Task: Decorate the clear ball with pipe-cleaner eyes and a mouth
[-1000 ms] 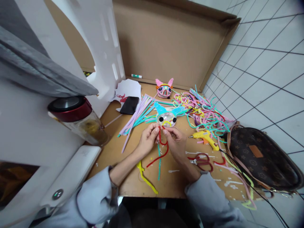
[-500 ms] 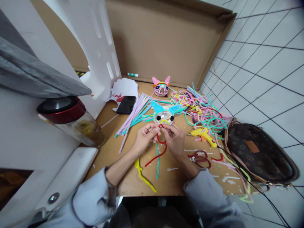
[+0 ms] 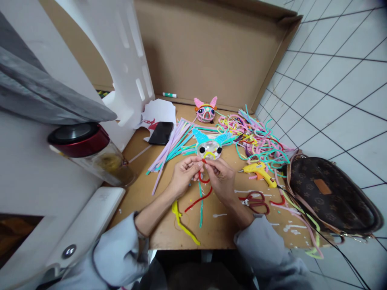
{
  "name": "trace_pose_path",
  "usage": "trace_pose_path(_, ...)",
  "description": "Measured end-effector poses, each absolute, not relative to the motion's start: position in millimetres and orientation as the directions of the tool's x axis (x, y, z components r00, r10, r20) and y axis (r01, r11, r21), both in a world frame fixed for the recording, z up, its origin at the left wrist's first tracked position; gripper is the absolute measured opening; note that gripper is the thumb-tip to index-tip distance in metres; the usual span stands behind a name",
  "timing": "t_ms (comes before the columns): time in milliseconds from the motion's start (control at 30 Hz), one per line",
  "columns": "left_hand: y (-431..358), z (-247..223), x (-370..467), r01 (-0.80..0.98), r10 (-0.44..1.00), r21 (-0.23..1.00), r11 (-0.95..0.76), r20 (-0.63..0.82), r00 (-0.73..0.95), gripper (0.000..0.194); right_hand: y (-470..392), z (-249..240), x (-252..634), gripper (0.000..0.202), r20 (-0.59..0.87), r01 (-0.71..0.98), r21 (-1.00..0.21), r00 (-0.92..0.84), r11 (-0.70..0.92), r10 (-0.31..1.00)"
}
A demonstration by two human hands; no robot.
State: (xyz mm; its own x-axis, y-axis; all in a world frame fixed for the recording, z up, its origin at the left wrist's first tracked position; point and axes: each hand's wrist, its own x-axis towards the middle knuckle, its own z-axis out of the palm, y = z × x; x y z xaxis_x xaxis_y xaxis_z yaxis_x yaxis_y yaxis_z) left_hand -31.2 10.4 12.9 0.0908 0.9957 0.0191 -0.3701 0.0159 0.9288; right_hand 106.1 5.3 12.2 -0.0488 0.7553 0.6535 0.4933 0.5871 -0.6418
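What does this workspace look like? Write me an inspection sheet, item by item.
Surface: brown tabletop, white streaks and spots
Things: red fuzzy strand in both hands; blue-eared figure just beyond
Clutter: tangled strands, pink-eared figure, phone, scissors, glue gun
Hands: left and right pinch the red strand, close together
Cables: black cord runs from glue gun past the bag
Surroundings: cardboard panel behind, white tiles right, red-lidded jar left
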Motion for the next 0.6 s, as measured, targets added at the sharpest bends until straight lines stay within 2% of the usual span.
trace_pose_path(400, 8.5, 17.3, -29.4, -0.377, 0.999, 0.926, 0.034, -0.023, 0.033, 0.036, 3.2, 12.0, 104.3, 0.016, 0.638, 0.506, -0.644, -0.06, 0.574, 0.768)
trace_pose_path(600, 7.4, 19.2, -28.9, -0.385, 0.999, 0.922, 0.047, -0.049, 0.005, 0.032, 4.1, 12.4, 103.7, 0.013, 0.604, 0.442, -0.697, -0.062, 0.565, 0.795)
